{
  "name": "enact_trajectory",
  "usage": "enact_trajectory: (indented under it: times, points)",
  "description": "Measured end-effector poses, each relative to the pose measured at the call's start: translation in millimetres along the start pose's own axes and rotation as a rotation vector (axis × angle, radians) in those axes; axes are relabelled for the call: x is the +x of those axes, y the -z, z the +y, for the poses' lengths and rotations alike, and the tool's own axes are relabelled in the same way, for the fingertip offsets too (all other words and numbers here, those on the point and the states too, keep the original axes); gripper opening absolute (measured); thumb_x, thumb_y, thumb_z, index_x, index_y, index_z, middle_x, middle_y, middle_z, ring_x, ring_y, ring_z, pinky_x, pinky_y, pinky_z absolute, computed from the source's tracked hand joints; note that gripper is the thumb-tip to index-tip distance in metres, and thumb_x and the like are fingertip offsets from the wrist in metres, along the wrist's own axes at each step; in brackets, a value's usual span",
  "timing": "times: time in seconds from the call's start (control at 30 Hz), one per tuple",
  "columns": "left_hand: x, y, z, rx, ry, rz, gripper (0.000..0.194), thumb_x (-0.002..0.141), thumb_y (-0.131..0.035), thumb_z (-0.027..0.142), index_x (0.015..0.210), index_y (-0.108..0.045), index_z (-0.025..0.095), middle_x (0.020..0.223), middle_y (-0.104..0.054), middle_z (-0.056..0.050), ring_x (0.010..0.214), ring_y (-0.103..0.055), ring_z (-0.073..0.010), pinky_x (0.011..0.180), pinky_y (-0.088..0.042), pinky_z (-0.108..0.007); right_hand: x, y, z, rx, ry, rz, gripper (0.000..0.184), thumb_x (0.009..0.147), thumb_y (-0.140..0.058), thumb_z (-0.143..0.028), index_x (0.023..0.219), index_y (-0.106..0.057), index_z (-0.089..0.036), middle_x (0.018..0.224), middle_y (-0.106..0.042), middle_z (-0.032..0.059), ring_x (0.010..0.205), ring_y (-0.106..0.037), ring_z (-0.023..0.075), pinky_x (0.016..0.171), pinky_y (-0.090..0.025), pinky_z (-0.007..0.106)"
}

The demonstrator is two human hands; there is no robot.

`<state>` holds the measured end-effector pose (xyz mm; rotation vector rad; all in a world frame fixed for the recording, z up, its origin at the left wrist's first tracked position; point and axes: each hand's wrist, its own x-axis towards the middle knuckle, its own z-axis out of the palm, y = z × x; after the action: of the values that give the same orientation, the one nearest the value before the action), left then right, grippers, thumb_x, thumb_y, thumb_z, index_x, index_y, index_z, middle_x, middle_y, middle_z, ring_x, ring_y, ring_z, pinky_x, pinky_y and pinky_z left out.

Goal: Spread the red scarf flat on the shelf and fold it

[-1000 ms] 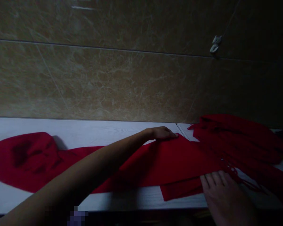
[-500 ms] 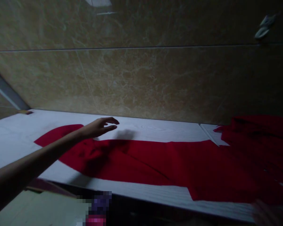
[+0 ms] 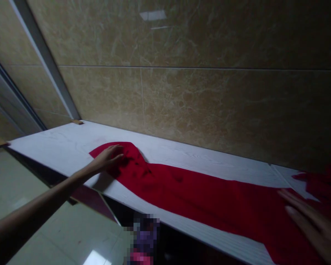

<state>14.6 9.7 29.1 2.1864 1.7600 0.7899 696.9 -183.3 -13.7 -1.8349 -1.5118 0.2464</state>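
A long piece of red fabric [image 3: 193, 195] lies spread along a white wood-grain tabletop [image 3: 63, 147]. Its left end is rounded, with a few small creases. Over that end is my left hand [image 3: 111, 155], fingers stretched forward and apart from the thumb; whether it touches the cloth I cannot tell. At the right, my right hand [image 3: 311, 221] is over the wider part of the fabric, with fingers extended and nothing in them. It is dim and slightly blurred there.
Behind the table rises a brown marbled tile wall [image 3: 182, 99]. More bunched red cloth [image 3: 320, 184] lies at the far right. A grey metal post [image 3: 52, 70] stands at the left back corner. Below the front edge are a tiled floor [image 3: 71, 232] and a pixelated patch.
The view has swung left. My left hand has moved from above the table near the back edge to the fabric's rounded end. My right hand has come further into view over the cloth.
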Motion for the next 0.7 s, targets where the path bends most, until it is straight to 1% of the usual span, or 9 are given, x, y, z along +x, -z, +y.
enact_trajectory:
  times: [0.07, 0.1, 0.17, 0.23, 0.3, 0.43, 0.53, 0.6, 0.7]
  points:
    - [-5, -8.7, -8, 0.074, -0.016, 0.097, 0.086, 0.088, -0.046, 0.075, 0.146, -0.054, 0.013, 0.159, -0.047, -0.022, 0.146, -0.045, -0.0402, 0.121, -0.037, -0.055, 8, -15, -3, -0.031, 0.009, -0.072, 0.076, 0.087, -0.049, -0.075, 0.143, -0.066, -0.025, 0.157, -0.053, 0.0162, 0.151, -0.039, 0.0386, 0.127, -0.026, 0.061]
    - [-7, -11.9, -12, 0.109, -0.011, 0.119, 0.088, 0.09, -0.044, 0.072, 0.153, -0.047, 0.011, 0.165, -0.039, -0.023, 0.151, -0.038, -0.0401, 0.123, -0.034, -0.056, 9, -23, -2, -0.06, 0.024, -0.099, 0.078, 0.086, -0.048, -0.077, 0.141, -0.067, -0.024, 0.156, -0.055, 0.016, 0.151, -0.039, 0.0401, 0.126, -0.024, 0.066]
    - [-12, -15.7, -19, 0.19, 0.046, 0.105, 0.089, 0.093, -0.042, 0.068, 0.16, -0.038, 0.009, 0.169, -0.03, -0.025, 0.155, -0.03, -0.0421, 0.122, -0.031, -0.063, 9, -34, 6, -0.137, 0.072, -0.136, 0.075, 0.087, -0.044, -0.076, 0.136, -0.07, -0.026, 0.151, -0.059, 0.0157, 0.15, -0.041, 0.0424, 0.123, -0.024, 0.072]
    - [-16, -16.9, -26, 0.276, 0.102, 0.032, 0.084, 0.097, -0.039, 0.064, 0.163, -0.035, 0.013, 0.171, -0.027, -0.024, 0.157, -0.025, -0.0444, 0.12, -0.029, -0.07, 7, -39, 16, -0.217, 0.115, -0.153, 0.07, 0.089, -0.042, -0.074, 0.131, -0.072, -0.027, 0.148, -0.062, 0.0159, 0.147, -0.044, 0.0433, 0.12, -0.028, 0.075]
    - [-15, -17.1, -32, 0.341, 0.134, -0.036, 0.08, 0.099, -0.036, 0.062, 0.165, -0.035, 0.015, 0.172, -0.025, -0.022, 0.159, -0.02, -0.0449, 0.119, -0.026, -0.074, 6, -38, 22, -0.287, 0.151, -0.172, 0.067, 0.091, -0.039, -0.071, 0.128, -0.074, -0.027, 0.146, -0.064, 0.0161, 0.145, -0.047, 0.0432, 0.119, -0.031, 0.074]
    - [-4, -19.3, -38, 0.4, 0.141, -0.105, 0.08, 0.1, -0.03, 0.062, 0.167, -0.032, 0.017, 0.173, -0.022, -0.017, 0.161, -0.015, -0.0412, 0.123, -0.023, -0.069, 9, -29, 18, -0.445, 0.233, -0.193, 0.062, 0.093, -0.035, -0.062, 0.118, -0.079, -0.027, 0.143, -0.067, 0.0161, 0.142, -0.051, 0.0435, 0.118, -0.034, 0.072]
    - [10, -22.8, -36, 0.422, 0.136, -0.12, 0.078, 0.101, -0.031, 0.059, 0.167, -0.032, 0.017, 0.173, -0.023, -0.016, 0.16, -0.017, -0.0414, 0.123, -0.024, -0.066, 18, -28, 13, -0.534, 0.308, -0.194, 0.062, 0.093, -0.032, -0.058, 0.115, -0.081, -0.026, 0.143, -0.066, 0.0161, 0.143, -0.05, 0.0445, 0.117, -0.035, 0.072]
    - [19, -25.6, -34, 0.429, 0.115, -0.138, 0.076, 0.102, -0.033, 0.054, 0.167, -0.032, 0.016, 0.173, -0.023, -0.017, 0.16, -0.017, -0.0416, 0.123, -0.025, -0.067, 25, -32, 12, -0.563, 0.302, -0.178, 0.063, 0.094, -0.031, -0.057, 0.12, -0.079, -0.025, 0.145, -0.064, 0.0155, 0.144, -0.049, 0.0437, 0.115, -0.037, 0.072]
    - [27, -30.0, -32, 0.445, 0.093, -0.129, 0.072, 0.104, -0.031, 0.049, 0.167, -0.031, 0.015, 0.172, -0.022, -0.018, 0.16, -0.018, -0.041, 0.122, -0.025, -0.067, 33, -39, 13, -0.576, 0.246, -0.171, 0.065, 0.095, -0.029, -0.058, 0.127, -0.076, -0.025, 0.149, -0.061, 0.0127, 0.145, -0.048, 0.0409, 0.115, -0.039, 0.07]
